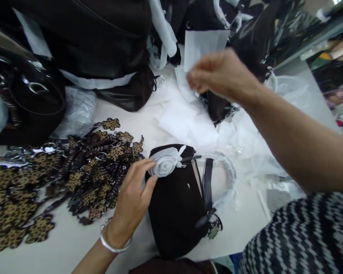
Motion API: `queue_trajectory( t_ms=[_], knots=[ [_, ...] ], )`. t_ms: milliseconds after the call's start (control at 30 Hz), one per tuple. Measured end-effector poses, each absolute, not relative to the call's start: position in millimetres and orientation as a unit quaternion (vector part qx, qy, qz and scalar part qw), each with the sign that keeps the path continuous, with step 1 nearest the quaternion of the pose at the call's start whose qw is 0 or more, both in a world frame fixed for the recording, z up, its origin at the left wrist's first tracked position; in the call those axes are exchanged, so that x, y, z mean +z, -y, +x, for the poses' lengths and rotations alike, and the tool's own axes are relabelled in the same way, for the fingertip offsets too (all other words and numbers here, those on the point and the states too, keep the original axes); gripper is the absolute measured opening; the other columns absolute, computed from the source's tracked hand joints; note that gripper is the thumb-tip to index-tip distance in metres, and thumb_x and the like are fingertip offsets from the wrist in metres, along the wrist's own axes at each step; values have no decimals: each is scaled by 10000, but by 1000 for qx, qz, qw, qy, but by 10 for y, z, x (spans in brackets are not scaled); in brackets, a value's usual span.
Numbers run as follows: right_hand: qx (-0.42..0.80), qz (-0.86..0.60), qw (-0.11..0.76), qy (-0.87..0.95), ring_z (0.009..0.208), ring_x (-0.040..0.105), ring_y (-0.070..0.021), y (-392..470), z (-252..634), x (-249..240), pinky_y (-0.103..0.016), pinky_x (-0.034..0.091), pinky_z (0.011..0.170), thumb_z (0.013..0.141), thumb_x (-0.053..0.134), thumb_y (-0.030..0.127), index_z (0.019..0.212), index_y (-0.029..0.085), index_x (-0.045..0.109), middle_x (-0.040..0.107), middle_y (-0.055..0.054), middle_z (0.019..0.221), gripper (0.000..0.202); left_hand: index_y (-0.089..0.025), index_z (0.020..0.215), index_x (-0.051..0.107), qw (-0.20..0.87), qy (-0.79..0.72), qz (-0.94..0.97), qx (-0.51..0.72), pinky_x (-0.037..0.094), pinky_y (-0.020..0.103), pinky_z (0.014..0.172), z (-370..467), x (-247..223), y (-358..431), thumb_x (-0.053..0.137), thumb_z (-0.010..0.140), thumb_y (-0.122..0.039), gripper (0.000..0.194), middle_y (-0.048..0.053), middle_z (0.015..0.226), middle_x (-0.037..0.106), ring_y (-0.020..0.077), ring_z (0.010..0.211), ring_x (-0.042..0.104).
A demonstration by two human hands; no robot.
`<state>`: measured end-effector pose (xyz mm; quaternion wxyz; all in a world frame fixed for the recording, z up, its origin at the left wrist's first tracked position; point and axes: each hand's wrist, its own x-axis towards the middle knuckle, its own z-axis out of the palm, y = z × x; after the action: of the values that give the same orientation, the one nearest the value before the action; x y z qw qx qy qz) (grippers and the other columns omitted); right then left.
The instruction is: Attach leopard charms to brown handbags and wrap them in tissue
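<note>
A small black handbag [174, 213] lies on the white table, its handle [231, 171] wrapped in clear and white material and curving out to the right. Near the bag's top end sits a bundle of white wrapping [164, 165], rolled into a rose-like coil. My left hand [135, 194], with a bracelet at the wrist, pinches the left edge of this bundle. Above and to the right, my right hand [211, 72] is raised with its fingers curled together, in front of a white sheet [198, 43]. Blur hides whether anything is between its fingertips.
Leopard-print flower charms [88, 175] lie heaped at the left. Large dark bags [103, 38] stand along the back. White paper sheets [185, 121] lie in the middle, with clear plastic wrapping [254, 152] to the right.
</note>
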<state>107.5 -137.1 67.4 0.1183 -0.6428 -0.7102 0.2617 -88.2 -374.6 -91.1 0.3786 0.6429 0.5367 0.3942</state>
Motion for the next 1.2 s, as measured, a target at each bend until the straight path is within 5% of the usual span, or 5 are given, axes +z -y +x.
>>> queue_trajectory(
  t_ms=[233,467,700,1000,1200],
  knots=[
    [562,-688,-189,417,704,697,-207,3846,3218,-332,-266,541,573,715,739,419,782,102,743,730,-147,776,324,-213,1208,541,296,-505,719,374,394,398,1044,-594,-1296,4634,549,909,-148,306,83,1222,580,222,1168,520],
    [594,-658,79,456,865,649,-194,5491,3187,-959,-314,528,784,650,787,395,1052,181,697,710,-65,949,464,-226,1146,566,347,-387,778,352,447,358,906,-39,-1340,5425,535,918,-137,247,60,1074,620,198,1017,553],
    [463,-689,299,470,570,543,-126,6005,2726,-1245,-249,424,546,745,678,436,741,147,620,608,8,632,294,-217,1013,630,451,-373,760,283,460,313,858,268,-1031,5889,498,935,-223,153,52,1005,644,189,946,595],
    [17,-690,224,688,957,612,-222,6191,2510,-720,-337,410,864,860,605,253,863,189,691,705,-82,993,107,-160,1032,644,620,-437,577,304,530,300,714,595,-1110,5944,620,839,-324,255,97,978,696,222,877,664],
    [19,-682,185,707,756,624,-184,6253,2141,-739,-278,407,666,940,488,255,912,187,656,694,-67,849,183,-119,922,635,771,-423,383,282,544,330,699,641,-963,5765,595,841,-555,445,117,840,694,208,773,673]
  ],
)
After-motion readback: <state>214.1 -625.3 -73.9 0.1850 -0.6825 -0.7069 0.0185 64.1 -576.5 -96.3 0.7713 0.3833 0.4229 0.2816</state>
